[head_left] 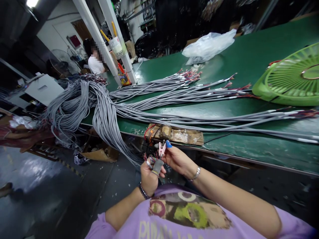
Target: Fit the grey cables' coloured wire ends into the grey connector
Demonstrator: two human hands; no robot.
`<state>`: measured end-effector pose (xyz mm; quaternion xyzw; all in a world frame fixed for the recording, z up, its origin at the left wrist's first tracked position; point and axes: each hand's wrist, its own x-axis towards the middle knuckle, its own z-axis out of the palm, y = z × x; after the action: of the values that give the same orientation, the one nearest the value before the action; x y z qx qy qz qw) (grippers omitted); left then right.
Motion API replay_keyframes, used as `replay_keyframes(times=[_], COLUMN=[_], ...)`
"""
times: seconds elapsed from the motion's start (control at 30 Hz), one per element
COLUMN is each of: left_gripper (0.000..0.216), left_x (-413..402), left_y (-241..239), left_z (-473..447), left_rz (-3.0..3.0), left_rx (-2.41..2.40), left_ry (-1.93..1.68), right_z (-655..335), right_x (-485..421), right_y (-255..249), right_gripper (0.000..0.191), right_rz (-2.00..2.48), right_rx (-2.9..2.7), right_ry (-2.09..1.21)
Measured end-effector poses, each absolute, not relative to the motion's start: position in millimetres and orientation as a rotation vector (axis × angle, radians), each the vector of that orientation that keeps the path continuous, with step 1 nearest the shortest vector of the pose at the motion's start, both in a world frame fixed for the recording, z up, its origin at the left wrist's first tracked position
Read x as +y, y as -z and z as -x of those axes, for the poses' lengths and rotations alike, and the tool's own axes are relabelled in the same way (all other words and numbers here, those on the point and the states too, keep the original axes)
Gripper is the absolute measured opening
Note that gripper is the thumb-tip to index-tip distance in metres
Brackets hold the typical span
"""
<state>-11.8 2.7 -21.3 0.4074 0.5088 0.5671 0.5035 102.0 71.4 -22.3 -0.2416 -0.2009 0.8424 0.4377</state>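
My left hand [149,177] is closed around the end of a grey cable, whose thin coloured wires [155,156] fan out above the fingers. Grey tape or a cover wraps the thumb, and a band circles one finger. Close beside it, my right hand [178,161] pinches a small pink clip-like tool [162,149] near the wire ends. A blue cover sits on a fingertip of that hand. Whether the tool touches a wire is too small to tell. Just beyond both hands, a wooden block [184,135] with a worn metal lump lies at the table edge.
Bundles of grey cables [154,101] stretch over the green table [249,59] and hang off its near edge at left. A green fan [286,81] stands right, a clear plastic bag [209,46] behind. White posts [109,39] rise at the back; a person [96,63] sits beyond.
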Motion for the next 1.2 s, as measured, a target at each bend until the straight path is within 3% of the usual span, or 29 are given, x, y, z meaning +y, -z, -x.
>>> replay_keyframes(times=[0.57, 0.83, 1.2], left_gripper=[0.024, 0.033, 0.036], left_x=[3, -7, -12], left_y=[25, 18, 11], left_z=[14, 17, 22], left_rz=[-0.993, -1.022, -1.12], left_rx=[1.209, 1.226, 1.322], left_ry=[-1.322, -1.299, -1.2], right_z=[-98, -106, -112], right_x=[71, 65, 33], right_y=[20, 27, 16], right_gripper=[0.031, 0.039, 0.03], right_rz=[0.642, 0.591, 0.678], right_rx=[-0.417, -0.397, -0.941], right_ry=[-2.041, -2.205, -2.086])
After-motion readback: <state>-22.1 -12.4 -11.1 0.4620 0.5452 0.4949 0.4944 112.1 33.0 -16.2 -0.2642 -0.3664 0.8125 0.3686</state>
